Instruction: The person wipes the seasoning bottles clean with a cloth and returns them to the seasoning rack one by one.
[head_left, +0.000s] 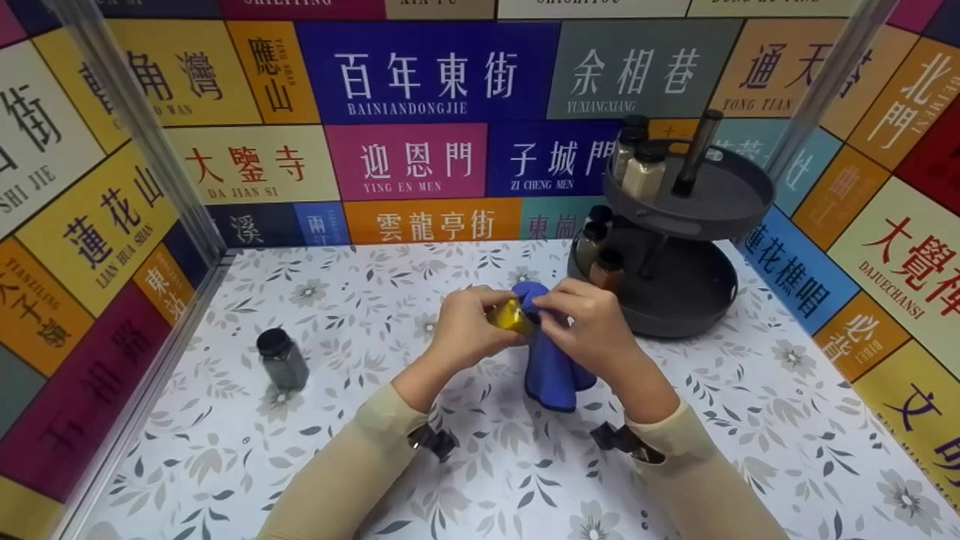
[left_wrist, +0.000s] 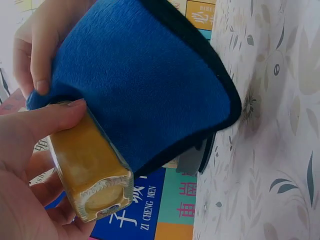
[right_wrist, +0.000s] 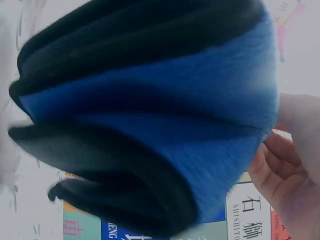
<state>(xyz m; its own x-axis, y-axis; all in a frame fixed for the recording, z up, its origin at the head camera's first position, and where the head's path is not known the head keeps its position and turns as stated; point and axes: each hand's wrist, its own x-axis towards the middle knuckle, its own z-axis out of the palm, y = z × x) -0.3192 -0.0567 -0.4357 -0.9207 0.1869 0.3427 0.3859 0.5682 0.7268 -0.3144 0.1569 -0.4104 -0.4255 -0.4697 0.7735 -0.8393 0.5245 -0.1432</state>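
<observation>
Over the middle of the tabletop point(head_left: 367, 322), left of the two-tier rack point(head_left: 686, 319), the left hand point(head_left: 466, 324) grips the yellow jar point(head_left: 510, 318) while the right hand point(head_left: 594, 319) pinches the blue cloth point(head_left: 552, 371) against its top end. Wiping seems underway: hold the jar firmly, gather the hanging cloth and rub each face evenly.

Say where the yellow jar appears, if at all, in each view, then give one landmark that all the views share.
Head: just right of and below centre, the yellow jar held in the left hand.
Left wrist: lower left, base toward the camera.
Right wrist: not visible.
Shared landmark: the blue cloth, which fills much of the right wrist view.
</observation>
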